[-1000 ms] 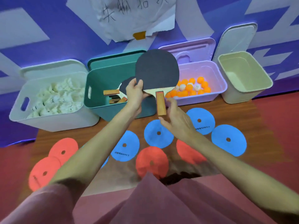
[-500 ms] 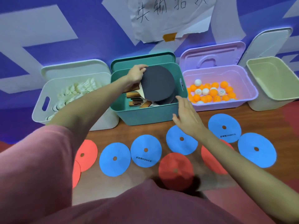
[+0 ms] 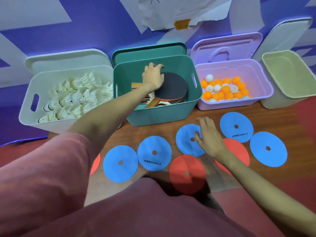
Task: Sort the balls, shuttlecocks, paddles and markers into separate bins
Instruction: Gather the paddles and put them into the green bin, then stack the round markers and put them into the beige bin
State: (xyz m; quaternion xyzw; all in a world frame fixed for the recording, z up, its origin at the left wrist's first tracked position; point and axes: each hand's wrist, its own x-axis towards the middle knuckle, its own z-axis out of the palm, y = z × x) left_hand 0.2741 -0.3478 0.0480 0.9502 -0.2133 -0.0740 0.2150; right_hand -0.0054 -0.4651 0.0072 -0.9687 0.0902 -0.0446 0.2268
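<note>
My left hand (image 3: 153,76) reaches into the teal bin (image 3: 160,113) and rests on the black-faced paddle (image 3: 174,88), which lies flat on other paddles there. Its fingers curl over the paddle's far edge. My right hand (image 3: 209,135) hovers with fingers spread over a blue disc marker (image 3: 185,142) on the wooden table and holds nothing. Several blue markers (image 3: 236,127) and red markers (image 3: 187,173) lie flat in front of the bins. White shuttlecocks (image 3: 73,94) fill the white bin (image 3: 27,108). Orange and white balls (image 3: 224,89) sit in the lilac bin (image 3: 239,104).
An empty pale green bin (image 3: 289,98) stands at the far right, its lid leaning on the purple wall behind. Each other bin has its lid propped up behind it. A paper sign (image 3: 181,12) is taped to the wall. Red floor surrounds the table.
My left hand has lowered the black paddle from above the teal bin down onto the pile inside. My right hand let go of the handle and dropped toward the blue markers.
</note>
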